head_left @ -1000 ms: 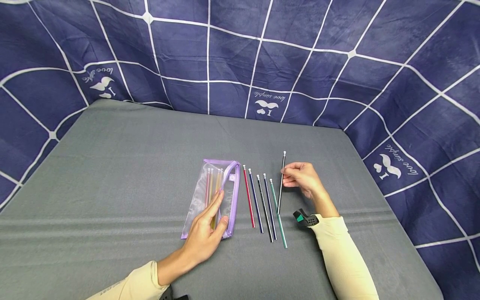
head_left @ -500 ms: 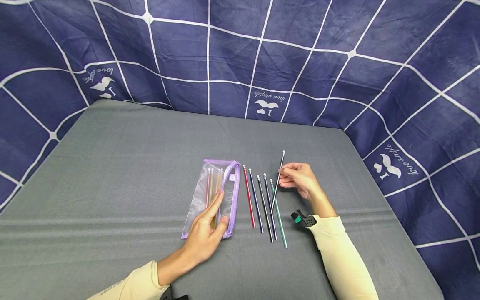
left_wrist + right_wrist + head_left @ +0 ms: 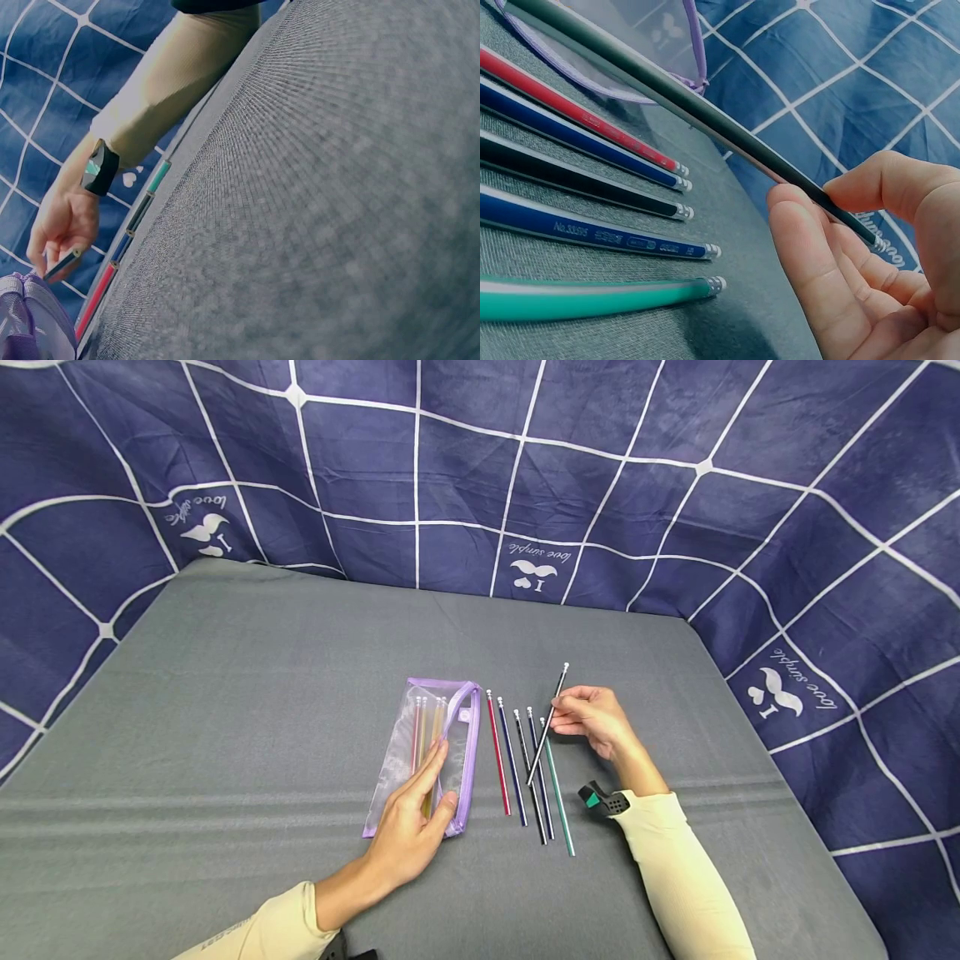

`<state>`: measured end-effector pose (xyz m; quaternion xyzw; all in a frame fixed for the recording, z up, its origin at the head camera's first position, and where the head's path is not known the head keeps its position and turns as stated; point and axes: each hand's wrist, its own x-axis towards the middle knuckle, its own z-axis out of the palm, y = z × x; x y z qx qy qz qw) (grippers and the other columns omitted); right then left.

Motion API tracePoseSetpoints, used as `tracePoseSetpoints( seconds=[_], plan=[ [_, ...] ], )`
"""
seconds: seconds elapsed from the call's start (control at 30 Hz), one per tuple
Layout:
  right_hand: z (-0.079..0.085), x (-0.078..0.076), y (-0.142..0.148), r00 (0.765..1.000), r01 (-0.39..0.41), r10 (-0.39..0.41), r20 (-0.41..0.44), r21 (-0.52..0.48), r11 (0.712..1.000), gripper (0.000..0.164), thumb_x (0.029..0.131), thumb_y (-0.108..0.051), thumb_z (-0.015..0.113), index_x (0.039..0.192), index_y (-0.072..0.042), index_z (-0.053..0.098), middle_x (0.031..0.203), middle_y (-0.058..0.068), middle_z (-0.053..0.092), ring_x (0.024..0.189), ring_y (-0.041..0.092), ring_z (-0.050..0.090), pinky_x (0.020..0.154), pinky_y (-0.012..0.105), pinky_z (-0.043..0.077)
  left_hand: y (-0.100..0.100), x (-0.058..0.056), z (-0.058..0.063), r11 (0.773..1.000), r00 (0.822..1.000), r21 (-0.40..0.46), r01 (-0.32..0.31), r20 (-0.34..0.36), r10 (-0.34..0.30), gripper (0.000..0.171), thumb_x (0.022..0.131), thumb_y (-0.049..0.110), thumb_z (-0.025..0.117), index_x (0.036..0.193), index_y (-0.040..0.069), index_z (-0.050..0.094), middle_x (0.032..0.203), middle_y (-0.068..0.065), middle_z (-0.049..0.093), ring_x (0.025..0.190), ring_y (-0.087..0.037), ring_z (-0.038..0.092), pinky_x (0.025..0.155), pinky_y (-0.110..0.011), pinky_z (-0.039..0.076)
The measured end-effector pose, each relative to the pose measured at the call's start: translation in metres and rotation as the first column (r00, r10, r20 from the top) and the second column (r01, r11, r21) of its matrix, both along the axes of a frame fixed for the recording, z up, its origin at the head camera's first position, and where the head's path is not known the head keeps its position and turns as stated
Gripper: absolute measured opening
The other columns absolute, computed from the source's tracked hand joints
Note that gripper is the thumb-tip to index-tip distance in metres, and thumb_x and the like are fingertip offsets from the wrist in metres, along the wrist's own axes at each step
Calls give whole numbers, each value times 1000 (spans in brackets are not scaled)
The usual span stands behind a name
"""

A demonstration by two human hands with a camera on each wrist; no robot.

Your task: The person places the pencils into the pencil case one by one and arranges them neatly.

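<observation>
One slim black pencil [image 3: 742, 139] is pinched by the right hand [image 3: 594, 717] over five red, blue, black and green pencils [image 3: 577, 177]; one purple-edged translucent pouch [image 3: 471, 752] is touched by the straight-fingered left hand [image 3: 411, 817].

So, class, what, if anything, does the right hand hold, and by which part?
A black pencil; the right hand pinches it along its shaft, nearer the white-tipped end.

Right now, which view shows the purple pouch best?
The head view: most of the pouch shows, partly covered by the left hand. The left wrist view shows one cropped end; the right wrist view, part of it.
</observation>
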<state>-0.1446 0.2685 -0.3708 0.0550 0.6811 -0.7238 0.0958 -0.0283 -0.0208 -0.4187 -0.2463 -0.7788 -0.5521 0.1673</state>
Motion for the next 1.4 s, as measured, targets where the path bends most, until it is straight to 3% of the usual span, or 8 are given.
tracePoseSetpoints(
  seconds=[0.53,1.4],
  plan=[
    [-5,1,-11,1000,-22,23,8,-72,997,19,89,12,52,82,-4,60,64,7,67,57,14,69,56,24,59,0,0,0,1000,1000,2,-2,-1,2,61,88,-2,64,145,-9,42,151,-20,40,140,-36,36,117,-32,24],
    [-9,8,-39,998,-66,67,13,-89,994,15,87,12,52,83,-2,56,66,8,66,57,14,68,57,24,60,0,-1,1,1000,1000,-4,-4,-9,4,59,88,-3,63,142,-12,43,150,-22,41,139,-38,37,118,-26,22]
  ],
)
